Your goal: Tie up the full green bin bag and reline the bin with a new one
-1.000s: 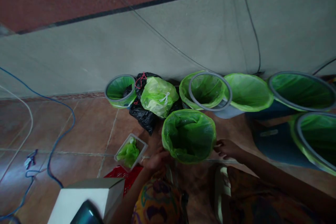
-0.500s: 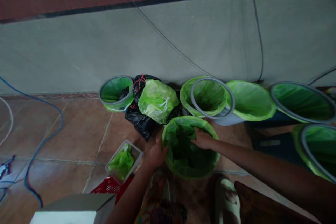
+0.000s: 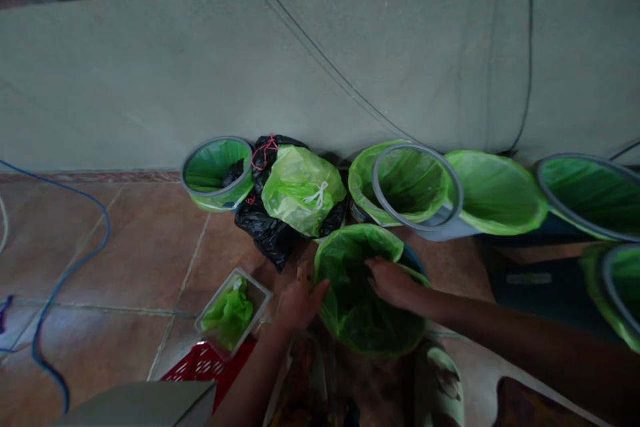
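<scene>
A trash bin lined with a translucent green bag (image 3: 350,253) stands on the floor between my feet. At its left rim is my left hand (image 3: 299,300), thumb over the bag's edge and fingers outside, gripping the rim. My right hand (image 3: 393,282) reaches inside the bin, its visible fingers stretched out against the liner; the fingertips are partly hidden. On the right the liner has come off the rim, baring a blue strip of the bin (image 3: 415,261). Beside my left forearm is a clear plastic container (image 3: 263,295) holding a crumpled green bag (image 3: 231,313).
Along the wall are several lined bins, including one with a loose grey ring (image 3: 376,181) on top. A tied green bag (image 3: 290,180) lies on black bags (image 3: 267,237). A red basket (image 3: 193,363), a box (image 3: 135,403) and a blue cable (image 3: 65,280) are at left.
The liner has slipped inward off the bin's right rim, exposing the blue edge. My right hand has moved slightly down inside the bin. The left hand stays at the left rim.
</scene>
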Available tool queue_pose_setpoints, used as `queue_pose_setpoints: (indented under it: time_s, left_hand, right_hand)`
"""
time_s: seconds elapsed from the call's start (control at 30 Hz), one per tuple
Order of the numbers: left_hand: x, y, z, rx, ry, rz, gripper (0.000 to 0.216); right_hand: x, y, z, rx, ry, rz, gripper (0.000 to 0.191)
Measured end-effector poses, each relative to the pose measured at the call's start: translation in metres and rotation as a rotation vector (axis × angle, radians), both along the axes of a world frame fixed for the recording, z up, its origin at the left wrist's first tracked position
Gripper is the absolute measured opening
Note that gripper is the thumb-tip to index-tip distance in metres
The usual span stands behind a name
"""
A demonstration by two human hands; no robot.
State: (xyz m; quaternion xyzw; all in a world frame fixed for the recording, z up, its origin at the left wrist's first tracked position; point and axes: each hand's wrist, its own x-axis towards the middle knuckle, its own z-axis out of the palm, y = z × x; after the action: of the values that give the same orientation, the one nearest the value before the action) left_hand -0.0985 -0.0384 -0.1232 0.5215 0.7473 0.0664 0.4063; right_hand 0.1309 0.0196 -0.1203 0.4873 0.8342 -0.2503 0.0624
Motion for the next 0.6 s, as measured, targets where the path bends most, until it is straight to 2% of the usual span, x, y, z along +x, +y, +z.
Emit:
queue_pose_setpoints:
  time_s: [0.1, 0.17, 0.23, 0.3, 0.37, 0.43, 0.5, 0.6]
  left_hand:
    - [0.002, 0.019, 0.02, 0.17, 0.101, 0.005, 0.064]
    - [0.016, 0.037, 0.037, 0.325, 0.089, -0.088, 0.052]
    - [0.04, 0.058, 0.051, 0.437, -0.015, -0.294, 0.042]
    - [0.071, 0.08, 0.057, 0.512, -0.12, -0.564, 0.043]
    - [0.1, 0.1, 0.053, 0.513, -0.118, -0.776, 0.047]
    - [0.122, 0.117, 0.04, 0.467, -0.052, -0.868, 0.053]
    - [0.133, 0.129, 0.025, 0.421, 0.024, -0.882, 0.052]
    - [0.135, 0.141, 0.006, 0.405, 0.079, -0.782, 0.037]
  right_hand:
    - [0.022, -0.002, 0.021, 0.142, -0.063, 0.068, 0.018]
    - [0.042, -0.005, 0.029, 0.256, -0.125, 0.014, 0.023]
    - [0.059, -0.005, 0.026, 0.29, -0.184, -0.105, 0.032]
    - [0.07, -0.004, 0.014, 0.275, -0.214, -0.163, 0.03]
    - [0.077, -0.002, 0.0, 0.253, -0.177, -0.172, 0.021]
    - [0.084, 0.0, -0.01, 0.236, -0.043, -0.22, 0.025]
    - [0.091, 0.001, -0.016, 0.2, 0.161, -0.37, 0.029]
    - [0.103, 0.001, -0.025, 0.032, 0.432, -0.693, 0.031]
